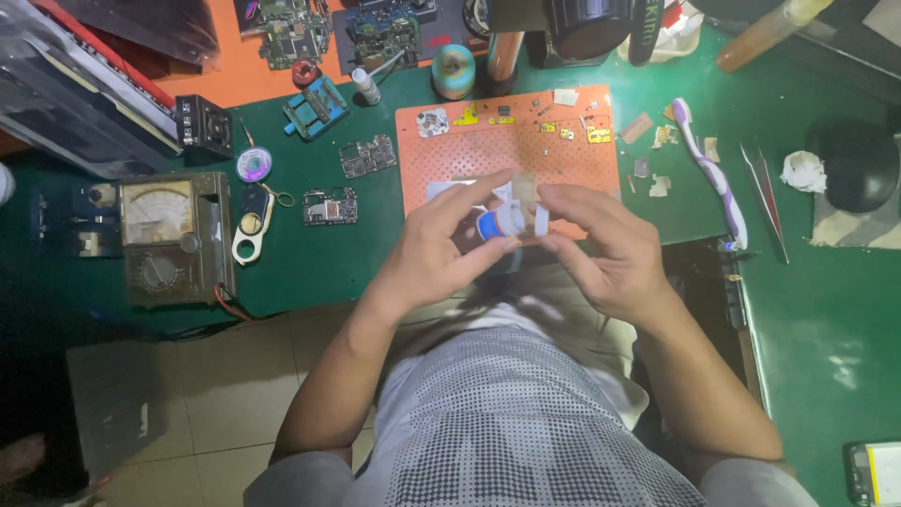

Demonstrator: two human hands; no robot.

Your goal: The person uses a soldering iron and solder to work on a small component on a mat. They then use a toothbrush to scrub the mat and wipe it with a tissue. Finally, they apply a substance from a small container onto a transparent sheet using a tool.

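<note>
Both my hands meet over the near edge of the orange work mat (507, 155). My left hand (441, 249) pinches a small round blue-and-white spool (495, 224) between thumb and fingers. My right hand (601, 249) holds a short white strip (542, 219) that comes off the spool, with the fingers curled around it. Several tiny yellow and white parts lie along the mat's far edge.
Circuit boards (367, 156) lie on the green table left of the mat. An analog meter (174, 235) stands at the left. A purple-white toothbrush (709, 164) and tweezers (765, 192) lie at the right. A microscope base (587, 28) stands at the back.
</note>
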